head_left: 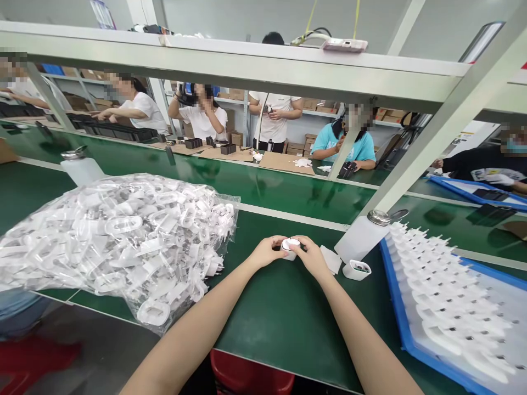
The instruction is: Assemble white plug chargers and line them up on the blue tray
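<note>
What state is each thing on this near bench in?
Small white plastic case: held between left hand and right hand; closure unclear.
White oval plastic shell: open-ended, dark green parts showing inside.
Flat white square piece: set down, not held.
Bulging clear plastic bag: filled with white plastic pieces.
Blue-rimmed tray: loaded with rows of pronged white parts.
Right white bottle, metal top: standing.
Left white bottle, metal top: standing, partly hidden by bag.

Nothing legible, tbh — white lettering (329, 148) on turquoise short-sleeved fabric T-shirt (364, 147) too small to make out. Tiny dark chest print (281, 97) on white short-sleeved fabric T-shirt (274, 127), pale print (489, 174) on black fabric top (463, 163) far right — both just smudges.
</note>
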Action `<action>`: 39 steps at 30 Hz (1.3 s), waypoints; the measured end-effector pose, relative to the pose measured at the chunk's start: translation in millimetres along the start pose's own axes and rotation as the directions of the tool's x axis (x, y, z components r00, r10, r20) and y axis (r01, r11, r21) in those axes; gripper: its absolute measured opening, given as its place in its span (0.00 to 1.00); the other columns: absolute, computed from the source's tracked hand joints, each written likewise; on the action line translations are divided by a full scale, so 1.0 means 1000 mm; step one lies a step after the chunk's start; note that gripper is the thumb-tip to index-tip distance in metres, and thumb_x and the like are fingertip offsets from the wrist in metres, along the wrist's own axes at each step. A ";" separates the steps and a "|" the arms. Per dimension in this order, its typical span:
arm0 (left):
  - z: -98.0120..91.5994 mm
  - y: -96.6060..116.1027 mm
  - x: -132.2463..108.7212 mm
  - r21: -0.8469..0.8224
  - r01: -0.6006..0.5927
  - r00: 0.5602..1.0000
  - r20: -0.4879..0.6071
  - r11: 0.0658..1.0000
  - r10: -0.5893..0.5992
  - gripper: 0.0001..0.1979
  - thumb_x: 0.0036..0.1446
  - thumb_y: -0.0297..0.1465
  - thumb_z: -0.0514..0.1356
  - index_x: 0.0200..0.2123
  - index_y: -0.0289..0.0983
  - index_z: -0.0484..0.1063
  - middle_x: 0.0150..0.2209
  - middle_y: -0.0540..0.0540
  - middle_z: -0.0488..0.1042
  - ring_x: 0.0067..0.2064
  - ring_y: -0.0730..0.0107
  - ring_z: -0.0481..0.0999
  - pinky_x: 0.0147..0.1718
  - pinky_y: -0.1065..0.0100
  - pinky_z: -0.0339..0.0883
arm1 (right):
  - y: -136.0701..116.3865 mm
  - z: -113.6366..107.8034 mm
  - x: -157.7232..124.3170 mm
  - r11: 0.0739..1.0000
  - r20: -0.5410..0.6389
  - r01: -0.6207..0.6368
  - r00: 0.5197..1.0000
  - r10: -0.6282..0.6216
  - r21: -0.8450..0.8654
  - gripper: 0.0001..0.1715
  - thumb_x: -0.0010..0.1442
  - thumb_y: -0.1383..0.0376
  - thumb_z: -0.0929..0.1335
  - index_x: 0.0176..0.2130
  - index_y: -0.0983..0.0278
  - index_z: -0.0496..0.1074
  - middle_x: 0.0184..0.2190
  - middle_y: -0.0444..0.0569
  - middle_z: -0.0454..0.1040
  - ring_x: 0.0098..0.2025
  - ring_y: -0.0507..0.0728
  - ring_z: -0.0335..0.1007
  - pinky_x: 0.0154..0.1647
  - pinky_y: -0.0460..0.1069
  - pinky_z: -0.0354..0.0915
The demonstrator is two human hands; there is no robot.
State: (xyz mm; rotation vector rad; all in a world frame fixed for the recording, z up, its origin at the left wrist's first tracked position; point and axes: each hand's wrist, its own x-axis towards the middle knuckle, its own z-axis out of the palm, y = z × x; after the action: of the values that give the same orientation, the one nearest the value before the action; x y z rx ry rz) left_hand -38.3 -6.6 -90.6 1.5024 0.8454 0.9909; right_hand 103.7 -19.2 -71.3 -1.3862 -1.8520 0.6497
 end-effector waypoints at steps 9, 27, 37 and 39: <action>0.001 -0.002 0.001 -0.016 0.008 1.000 -0.023 1.000 -0.008 0.19 0.36 0.22 0.58 0.37 0.33 0.63 0.38 0.45 0.68 0.39 0.72 0.67 0.41 0.68 0.59 | 0.001 0.004 0.002 0.999 -0.004 -0.032 0.999 0.032 0.003 0.14 0.44 0.59 0.60 0.33 0.61 0.66 0.36 0.46 0.66 0.38 0.55 0.60 0.37 0.50 0.56; -0.011 0.010 0.002 0.337 0.017 0.995 -0.102 0.941 0.018 0.13 0.43 0.33 0.54 0.36 0.37 0.67 0.40 0.48 0.67 0.42 0.70 0.64 0.41 0.71 0.56 | 0.009 -0.015 -0.001 0.993 0.037 0.039 0.999 -0.035 -0.112 0.15 0.44 0.60 0.63 0.35 0.59 0.67 0.42 0.46 0.61 0.45 0.55 0.56 0.45 0.51 0.53; -0.008 0.033 0.004 0.797 -0.025 0.999 0.005 0.604 0.035 0.12 0.46 0.32 0.50 0.32 0.40 0.70 0.35 0.49 0.70 0.37 0.68 0.66 0.36 0.71 0.57 | -0.008 -0.021 0.002 0.857 0.148 0.130 0.987 -0.064 -0.499 0.10 0.49 0.61 0.61 0.32 0.56 0.68 0.36 0.45 0.68 0.40 0.58 0.60 0.38 0.56 0.52; -0.006 0.043 0.009 0.828 0.023 0.999 0.001 0.561 -0.042 0.10 0.44 0.31 0.51 0.29 0.40 0.71 0.30 0.48 0.71 0.33 0.68 0.68 0.32 0.72 0.57 | -0.013 -0.022 0.003 0.844 0.192 0.140 0.980 -0.045 -0.518 0.09 0.49 0.62 0.61 0.31 0.56 0.68 0.34 0.44 0.70 0.37 0.58 0.62 0.36 0.54 0.54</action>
State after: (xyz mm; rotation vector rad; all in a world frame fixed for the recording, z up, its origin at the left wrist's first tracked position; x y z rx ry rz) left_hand -40.2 -2.7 -46.8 2.2758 1.4470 0.5204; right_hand 113.3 -20.5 -47.3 -1.6035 -2.3420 0.2070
